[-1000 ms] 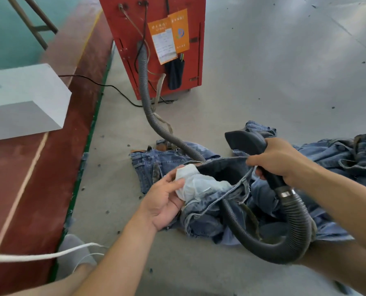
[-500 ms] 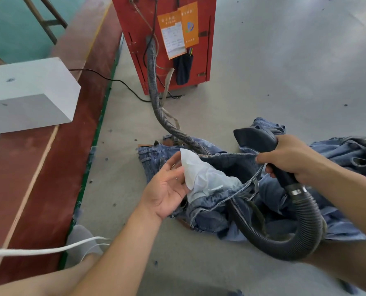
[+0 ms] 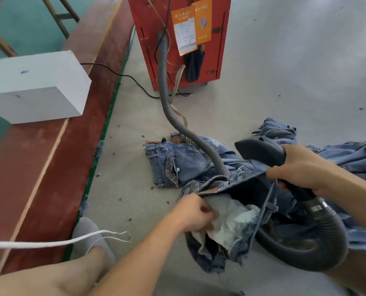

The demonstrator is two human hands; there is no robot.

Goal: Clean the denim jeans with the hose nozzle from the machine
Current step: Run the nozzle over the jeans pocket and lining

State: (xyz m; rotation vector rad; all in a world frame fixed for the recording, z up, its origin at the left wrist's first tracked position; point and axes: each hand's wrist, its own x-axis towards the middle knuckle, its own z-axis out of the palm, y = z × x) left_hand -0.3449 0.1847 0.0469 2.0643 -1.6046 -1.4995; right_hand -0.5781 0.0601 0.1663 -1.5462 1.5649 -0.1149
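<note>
- Foam-like white block (image 3: 37, 86) on the red-brown platform (image 3: 28, 167) sits in the same place as a second ago, well apart from the work; only the camera view has shifted.
- Left hand (image 3: 193, 212) has changed most: half a second ago its fingers lay straight against the white pocket lining (image 3: 231, 223), and now they are curled and pinching that lining at the waistband of the denim jeans (image 3: 224, 210).
- Jeans lie on the grey floor (image 3: 284, 71) in front of the red machine (image 3: 177, 39); the waist opening now gapes wider between the two hands than before.
- Ribbed hose (image 3: 169, 116) runs from the machine across a second pair of jeans (image 3: 177, 163) and loops round on the right.
- Hose nozzle (image 3: 256, 148) is gripped in the right hand (image 3: 301, 167), fingers wrapped round its neck as before; its mouth is still raised above the denim, not touching the lining.
- Hands are apart, each clamped on its own thing.
- Judgement: the pocket bag is now pulled out and held taut, so the likely next step is bringing the nozzle onto it to clear the lint.
</note>
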